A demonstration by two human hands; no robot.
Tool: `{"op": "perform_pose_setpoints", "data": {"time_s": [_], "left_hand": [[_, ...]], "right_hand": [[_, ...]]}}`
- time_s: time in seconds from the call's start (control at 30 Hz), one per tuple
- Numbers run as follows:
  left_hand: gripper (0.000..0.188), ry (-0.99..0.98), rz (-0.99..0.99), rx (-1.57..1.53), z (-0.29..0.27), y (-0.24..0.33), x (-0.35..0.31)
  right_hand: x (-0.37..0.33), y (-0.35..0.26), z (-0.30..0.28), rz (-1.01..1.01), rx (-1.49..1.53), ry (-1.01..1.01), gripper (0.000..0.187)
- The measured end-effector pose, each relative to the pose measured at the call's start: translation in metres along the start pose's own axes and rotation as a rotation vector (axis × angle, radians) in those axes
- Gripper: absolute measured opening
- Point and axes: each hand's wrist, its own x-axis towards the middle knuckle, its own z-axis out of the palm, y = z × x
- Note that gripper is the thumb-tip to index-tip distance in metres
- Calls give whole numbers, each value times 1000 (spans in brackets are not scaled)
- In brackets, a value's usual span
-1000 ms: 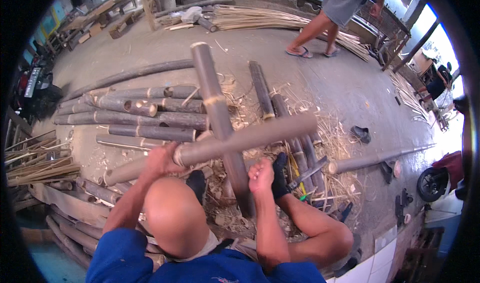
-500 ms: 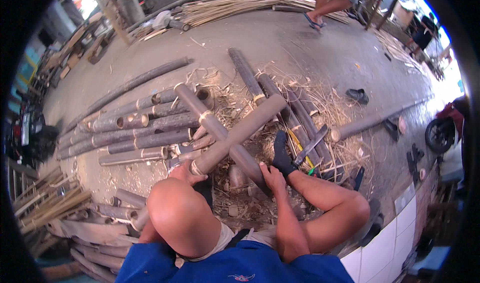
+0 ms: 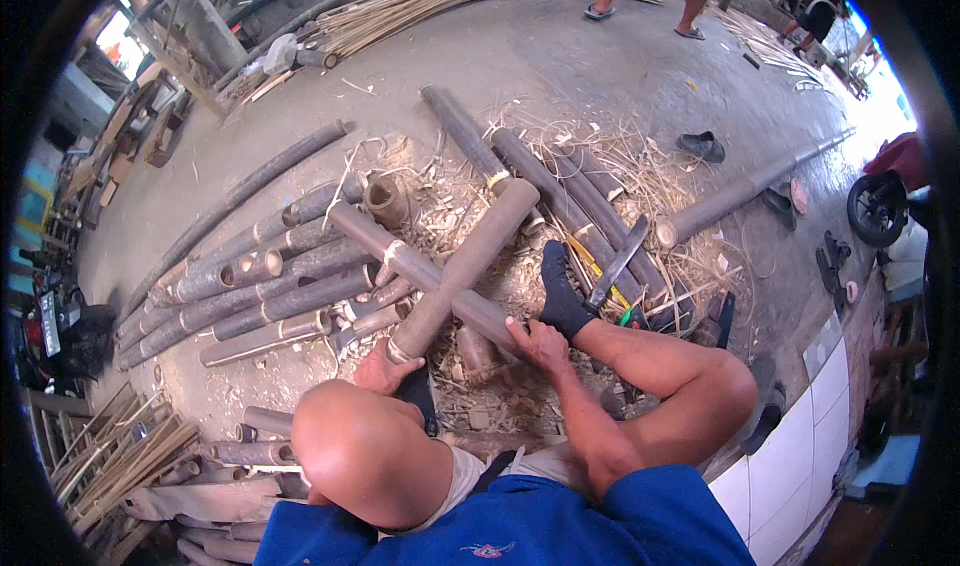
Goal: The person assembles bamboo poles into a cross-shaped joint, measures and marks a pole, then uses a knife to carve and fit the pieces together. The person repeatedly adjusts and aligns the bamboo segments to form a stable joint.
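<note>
Two dark bamboo tubes cross each other in an X between my knees. My left hand [image 3: 385, 368] grips the near end of one bamboo tube [image 3: 492, 228], which slants away to the right and passes over the other. The second bamboo tube [image 3: 372, 234] slants away to the left. Its near end is in my right hand [image 3: 541, 346], with the fingers partly hidden around it. Below the crossing stands a short brown stump-like piece [image 3: 476, 348], partly covered by the tube. A curved blade [image 3: 622, 262] rests beside my right foot [image 3: 563, 284].
Several bamboo poles [image 3: 300, 266] lie at left, more [image 3: 545, 176] ahead. One long pole [image 3: 750, 191] stretches to the right. Shavings [image 3: 410, 166] litter the floor. Split strips [image 3: 410, 16] lie at the back, where another person's legs [image 3: 694, 6] show. Sandals [image 3: 700, 146] lie at right.
The crossed tubes have turned counterclockwise, with their far ends shifting left. Both hands keep their hold. The other person's legs are now farther apart, and the whole view has tilted somewhat.
</note>
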Motion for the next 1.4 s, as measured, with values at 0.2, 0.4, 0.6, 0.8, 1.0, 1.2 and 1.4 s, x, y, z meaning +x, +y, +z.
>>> {"op": "perform_pose_setpoints", "data": {"time_s": [0.2, 0.4, 0.6, 0.8, 1.0, 1.2, 1.4], "left_hand": [[90, 35, 20, -15, 17, -25, 8], [95, 14, 82, -178, 15, -65, 2], [85, 108, -14, -135, 4, -86, -75], [81, 231, -47, -3, 14, -116, -56], [78, 407, 98, 234, -62, -126, -37], [78, 819, 385, 403, -150, -67, -58], [87, 857, 482, 466, -156, -30, -45]], "right_hand": [[-1, -10, -7, 75, 100, -44, 88], [1, -7, -9, 81, 121, 3, 85], [-3, -15, -15, 75, 116, -29, 82], [-5, -23, -27, 10, 107, 55, 76], [-5, -41, -20, 4, 359, 124, 70], [7, -83, -33, -209, 624, 296, 63], [-1, -153, -174, -638, 885, 710, 70]]}}
